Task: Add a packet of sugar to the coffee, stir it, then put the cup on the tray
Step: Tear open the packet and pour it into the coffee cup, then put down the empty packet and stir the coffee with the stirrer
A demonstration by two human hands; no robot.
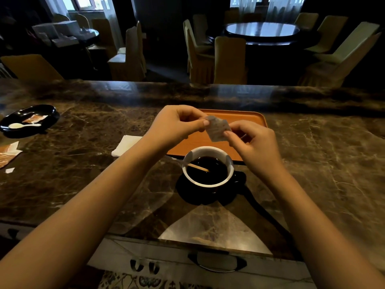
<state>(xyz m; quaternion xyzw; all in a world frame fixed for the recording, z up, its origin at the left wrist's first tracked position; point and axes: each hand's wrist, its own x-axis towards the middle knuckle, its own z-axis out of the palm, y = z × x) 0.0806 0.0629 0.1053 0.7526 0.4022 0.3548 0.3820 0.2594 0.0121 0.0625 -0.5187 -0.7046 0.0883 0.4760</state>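
A small pale sugar packet (217,128) is held in the air above the orange tray (248,118), pinched at its upper left corner by my left hand (177,126) and at its lower right edge by my right hand (255,142). Just below them, a white cup (208,164) of black coffee stands on a dark saucer (187,190) on the marble counter, in front of the tray's near edge. A thin wooden stir stick (198,167) leans inside the cup, its tip in the coffee.
A black dish (49,113) at the far left holds a white spoon (20,125) and an orange sachet. More sachets (7,153) lie at the left edge. A white napkin (127,144) lies left of the tray. A dark cable (264,213) runs from the saucer toward me.
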